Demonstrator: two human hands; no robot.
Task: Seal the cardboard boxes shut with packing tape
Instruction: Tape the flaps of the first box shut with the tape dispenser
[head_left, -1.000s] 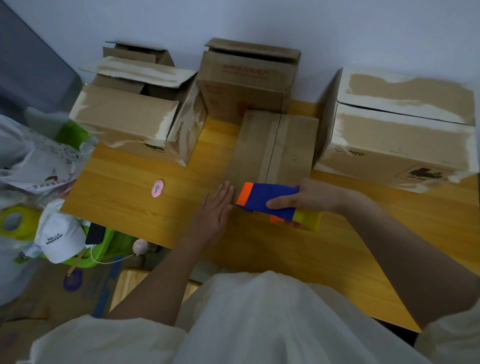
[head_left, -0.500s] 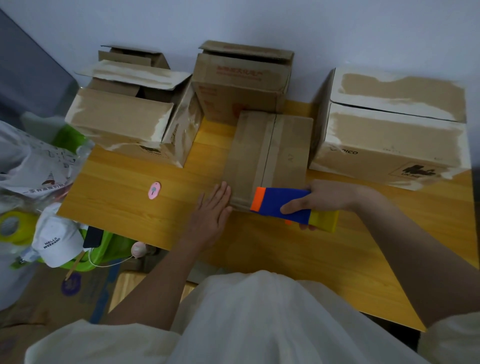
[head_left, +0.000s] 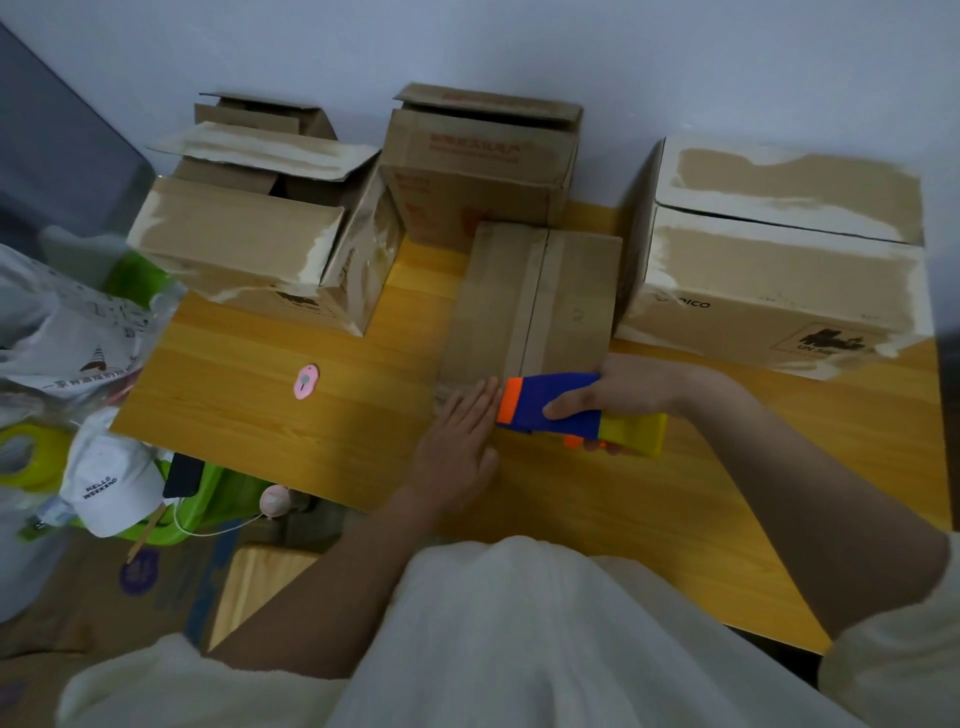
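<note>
A flat, narrow cardboard box (head_left: 566, 296) lies in the middle of the wooden table (head_left: 311, 431), a strip of tape running along its top seam. My right hand (head_left: 618, 389) grips a blue, orange and yellow tape dispenser (head_left: 561, 410) at the box's near end. My left hand (head_left: 457, 447) lies flat with straight fingers against the near left corner of the box, touching the dispenser's orange tip.
A big box with open flaps (head_left: 249, 244) stands at the back left, a printed box (head_left: 483, 161) at the back centre, a large box (head_left: 779, 270) at the right. A pink tag (head_left: 306, 382) lies on the table. A white cap (head_left: 111, 478) and bags sit left of the table.
The dispenser in my right hand drifted slightly right, then back toward my left hand. My left hand stays flat at the box's near corner.
</note>
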